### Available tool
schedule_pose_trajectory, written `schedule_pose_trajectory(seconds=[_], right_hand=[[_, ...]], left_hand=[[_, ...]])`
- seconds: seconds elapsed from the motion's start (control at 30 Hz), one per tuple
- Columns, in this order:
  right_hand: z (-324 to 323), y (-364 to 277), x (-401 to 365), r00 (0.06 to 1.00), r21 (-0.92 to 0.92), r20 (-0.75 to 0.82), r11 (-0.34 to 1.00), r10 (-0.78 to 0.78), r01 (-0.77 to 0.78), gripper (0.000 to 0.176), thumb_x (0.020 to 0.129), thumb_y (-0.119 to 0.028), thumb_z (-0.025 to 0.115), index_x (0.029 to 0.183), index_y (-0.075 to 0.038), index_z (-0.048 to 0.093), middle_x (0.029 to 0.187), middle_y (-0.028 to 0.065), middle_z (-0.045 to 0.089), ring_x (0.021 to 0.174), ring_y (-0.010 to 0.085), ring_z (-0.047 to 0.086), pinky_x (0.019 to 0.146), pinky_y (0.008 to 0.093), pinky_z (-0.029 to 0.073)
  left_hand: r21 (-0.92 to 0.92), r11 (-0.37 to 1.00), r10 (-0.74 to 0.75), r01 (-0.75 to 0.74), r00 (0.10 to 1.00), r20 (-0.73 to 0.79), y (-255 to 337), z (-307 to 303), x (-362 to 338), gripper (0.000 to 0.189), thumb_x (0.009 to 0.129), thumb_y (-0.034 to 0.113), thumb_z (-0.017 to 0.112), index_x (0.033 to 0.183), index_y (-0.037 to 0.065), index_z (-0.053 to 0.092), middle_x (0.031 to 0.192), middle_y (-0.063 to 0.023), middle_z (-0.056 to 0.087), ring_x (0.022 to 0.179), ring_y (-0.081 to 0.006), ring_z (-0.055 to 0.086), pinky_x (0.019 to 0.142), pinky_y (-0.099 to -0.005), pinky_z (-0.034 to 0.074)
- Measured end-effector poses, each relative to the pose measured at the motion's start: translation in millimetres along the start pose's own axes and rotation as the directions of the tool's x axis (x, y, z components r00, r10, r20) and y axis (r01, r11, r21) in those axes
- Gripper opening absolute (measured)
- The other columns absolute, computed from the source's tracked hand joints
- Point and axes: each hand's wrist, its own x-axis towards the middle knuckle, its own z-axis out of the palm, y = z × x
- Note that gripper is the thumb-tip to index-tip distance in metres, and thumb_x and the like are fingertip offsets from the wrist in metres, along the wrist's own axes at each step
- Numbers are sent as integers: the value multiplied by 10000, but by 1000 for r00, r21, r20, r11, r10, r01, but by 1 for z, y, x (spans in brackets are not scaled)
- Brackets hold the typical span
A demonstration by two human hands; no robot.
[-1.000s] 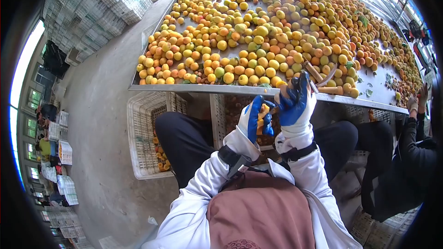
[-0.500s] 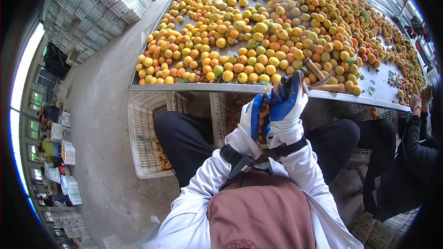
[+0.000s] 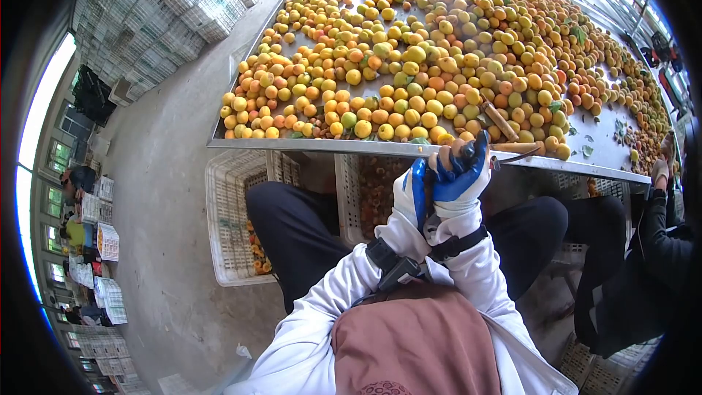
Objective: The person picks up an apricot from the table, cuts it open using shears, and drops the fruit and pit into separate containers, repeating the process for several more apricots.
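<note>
Both hands are close together just below the table's front edge, in blue-and-white gloves. My left hand (image 3: 415, 192) is closed, its fingers pressed towards the right one; whatever lies between them is hidden. My right hand (image 3: 464, 170) is closed around a tool whose thin curved blade (image 3: 521, 156) sticks out to the right, like a curved knife; its grip is covered by the fingers. Ahead of the hands, apricots (image 3: 409, 117), yellow to orange, cover much of the metal table (image 3: 322, 145). Wooden sticks or handles (image 3: 501, 123) lie among them near the edge.
A white plastic crate (image 3: 219, 219) with some fruit stands at left under the table, and another crate (image 3: 348, 197) stands between the knees. A co-worker's hand (image 3: 660, 170) is at the table's right end. Stacked crates (image 3: 183, 0) fill the far left.
Both hands have shifted slightly down and right, away from the fruit. The curved blade has dropped from over the table edge to a lower, flatter position.
</note>
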Motion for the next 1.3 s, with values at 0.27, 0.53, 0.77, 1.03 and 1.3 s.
schedule_pose_trajectory(seconds=[0.27, 0.53, 0.77, 1.03, 1.3], right_hand=[[-4, -28, -2, 999, 202, 17, 979, -31, 27, 395, 1046, -417, 360, 736, -177, 404, 608, -19, 304, 465, 137, 308, 473, 312, 276], [9, -22, -8, 998, -28, 51, 999, 34, -32, 407, 1043, -425, 382, 767, -132, 441, 600, 15, 363, 445, 148, 326, 445, 321, 292], [7, -26, -6, 939, -39, 335, 995, -78, 96, 420, 1056, -441, 349, 772, -141, 429, 643, -10, 343, 493, 143, 347, 487, 323, 306], [11, -20, -7, 905, -159, 423, 980, -45, 123, 409, 1029, -464, 429, 839, -109, 501, 686, -2, 371, 499, 135, 359, 515, 328, 320], [-5, -10, -4, 832, -290, 553, 927, -40, 237, 324, 940, -274, 665, 847, 31, 609, 749, 93, 592, 625, 164, 563, 535, 282, 446]], left_hand=[[162, 985, -97, 60, 967, 234, -9, -2, 2, 223, 1008, 226, 549, 1080, 26, 615, 948, -15, 634, 842, -94, 579, 772, -259, 507], [43, 999, 0, -12, 962, 274, -21, -9, 10, 230, 995, 203, 554, 1105, 10, 614, 983, -29, 652, 882, -109, 603, 788, -262, 512], [-181, 919, -326, 350, 934, 148, 0, -5, 11, 486, 1005, 524, 502, 987, 59, 640, 771, 9, 618, 602, -62, 537, 524, -218, 430], [22, 973, -229, 230, 949, 215, 7, -10, 12, 362, 961, 399, 630, 1038, 46, 631, 776, 8, 618, 576, -77, 531, 475, -237, 409], [-20, 993, -108, 119, 949, 295, 2, -23, 15, 322, 868, 163, 754, 1134, 40, 621, 965, -18, 640, 866, -108, 596, 755, -267, 517]])
